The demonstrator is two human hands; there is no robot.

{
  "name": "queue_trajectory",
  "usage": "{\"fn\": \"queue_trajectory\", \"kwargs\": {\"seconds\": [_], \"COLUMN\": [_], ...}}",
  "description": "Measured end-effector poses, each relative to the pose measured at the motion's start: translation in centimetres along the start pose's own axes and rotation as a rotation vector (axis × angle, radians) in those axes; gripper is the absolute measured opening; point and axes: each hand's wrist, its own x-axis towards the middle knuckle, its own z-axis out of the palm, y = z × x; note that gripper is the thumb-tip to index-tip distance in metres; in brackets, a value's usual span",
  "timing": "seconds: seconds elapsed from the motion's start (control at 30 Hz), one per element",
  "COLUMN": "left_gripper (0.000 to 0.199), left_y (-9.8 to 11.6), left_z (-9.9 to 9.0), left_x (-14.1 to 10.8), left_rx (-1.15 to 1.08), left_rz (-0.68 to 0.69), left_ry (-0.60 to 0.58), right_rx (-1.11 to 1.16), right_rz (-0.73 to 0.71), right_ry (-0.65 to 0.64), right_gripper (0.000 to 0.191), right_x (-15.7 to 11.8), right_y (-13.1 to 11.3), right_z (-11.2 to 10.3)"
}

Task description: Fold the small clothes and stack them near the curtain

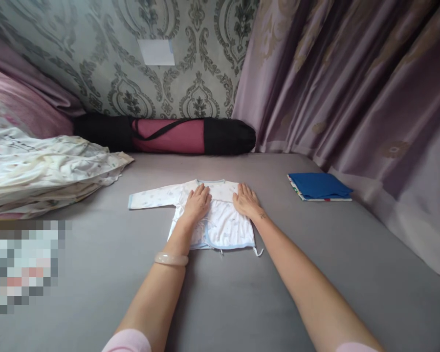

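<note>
A small white baby shirt (229, 230) with pale blue trim lies flat on a grey bed sheet (220, 303). Its left-side sleeve reaches straight out, while the other sleeve is folded in across the chest. My left hand (198, 201) rests flat on the shirt's upper left part, fingers stretched out. On the upper right part, over the folded sleeve, my right hand (246, 200) lies flat with its fingers extended. Thin tie strings hang from the shirt's lower hem. A pale bangle (171, 259) circles my left wrist.
Rumpled floral bedding (47, 171) lies at the left. A long black and maroon bag (168, 135) stretches along the patterned wall. Folded blue cloth (319, 186) sits at the right, near the purple curtain (297, 73). Something pixelated (24, 266) is at the lower left.
</note>
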Motion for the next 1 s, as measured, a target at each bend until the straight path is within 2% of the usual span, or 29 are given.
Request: {"fn": "queue_trajectory", "kwargs": {"seconds": [0.1,0.2,0.3,0.43,0.57,0.73,1.0], "left_gripper": [0.039,0.037,0.040,0.045,0.045,0.049,0.045], "left_y": [-0.1,0.2,0.6,0.3,-0.2,-0.5,0.2], "left_z": [-0.1,-0.5,-0.9,-0.9,-0.4,-0.3,-1.0], "left_x": [0.1,0.2,0.1,-0.2,-0.3,-0.3,-0.3], "left_rx": [-0.017,-0.005,0.015,0.021,0.017,0.006,-0.028], "left_rz": [0.010,0.013,0.035,0.027,0.022,-0.003,-0.049], "left_ry": [0.052,0.110,0.083,-0.012,-0.024,-0.037,-0.074], "right_rx": [-0.009,0.002,0.064,0.104,0.115,0.079,0.030], "right_rz": [0.021,-0.108,-0.286,-0.344,-0.297,-0.213,-0.263], "right_ry": [0.034,0.135,0.071,-0.002,-0.004,0.002,0.016], "right_gripper": [0.061,0.060,0.060,0.060,0.063,0.067,0.064], "right_x": [-0.1,-0.4,-0.5,-0.3,0.0,0.2,0.2], "right_y": [-1.0,-3.4,-6.0,-7.7,-6.7,-4.4,-0.8], "right_z": [-0.4,-0.5,0.1,1.4,2.0,1.6,0.9]}}
